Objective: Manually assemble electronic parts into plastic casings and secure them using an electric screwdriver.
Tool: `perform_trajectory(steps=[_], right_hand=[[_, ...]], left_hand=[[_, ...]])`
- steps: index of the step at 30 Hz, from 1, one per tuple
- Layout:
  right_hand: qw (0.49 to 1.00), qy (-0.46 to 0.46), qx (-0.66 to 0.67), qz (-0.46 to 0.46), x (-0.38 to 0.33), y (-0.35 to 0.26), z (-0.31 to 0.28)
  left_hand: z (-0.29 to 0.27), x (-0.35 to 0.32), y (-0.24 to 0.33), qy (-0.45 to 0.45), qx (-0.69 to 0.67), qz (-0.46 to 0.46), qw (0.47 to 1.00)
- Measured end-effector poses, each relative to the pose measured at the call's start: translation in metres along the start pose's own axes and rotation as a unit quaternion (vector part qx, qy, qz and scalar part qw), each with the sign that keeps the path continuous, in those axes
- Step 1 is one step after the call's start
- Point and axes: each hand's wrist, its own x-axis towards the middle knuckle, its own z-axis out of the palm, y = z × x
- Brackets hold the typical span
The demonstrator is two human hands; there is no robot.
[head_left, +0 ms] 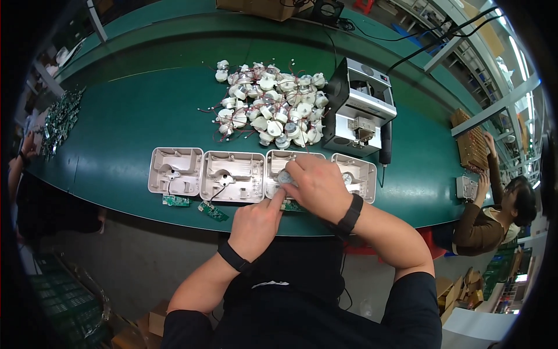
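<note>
Four pale plastic housings lie in a row, open side up: the leftmost housing (196, 168), the second housing (250, 174), the third housing (272, 160) and the rightmost housing (366, 174). Over the third one, my right hand (319, 189) is closed, fingers and thumb at a round grey-white motor (285, 177) inside it. My left hand (254, 227) reaches to that housing's near edge, fingers bent together; what they grip is hidden. Beside them a green circuit board (292, 205) shows partly. Two more boards, the left board (175, 200) and the angled board (213, 210), lie before the first two housings.
Behind the housings spreads a pile of white motors with red wires (273, 104). A metal-cased machine (366, 104) and a black screwdriver-like tool (385, 145) stand right of it. Circuit boards heap (61, 119) far left. A co-worker (482, 215) sits at the right.
</note>
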Motion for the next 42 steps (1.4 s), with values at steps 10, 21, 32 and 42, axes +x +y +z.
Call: perform_trajectory(steps=[10, 21, 32, 42], right_hand=[[0.993, 0.098, 0.013, -0.064, -0.004, -0.005, -0.024], [0.974, 0.154, 0.167, 0.018, -0.101, -0.043, -0.049], [0.961, 0.167, 0.181, 0.129, -0.18, -0.06, -0.032], [0.926, 0.182, 0.249, 0.215, -0.185, -0.066, -0.012]], left_hand=[[-0.041, 0.001, 0.002, -0.048, -0.008, 0.014, 0.999], [-0.156, 0.152, -0.117, 0.051, 0.11, -0.044, 0.992], [-0.105, 0.278, -0.227, -0.01, 0.167, 0.036, 0.985], [-0.123, 0.246, -0.211, -0.183, 0.167, -0.028, 0.968]])
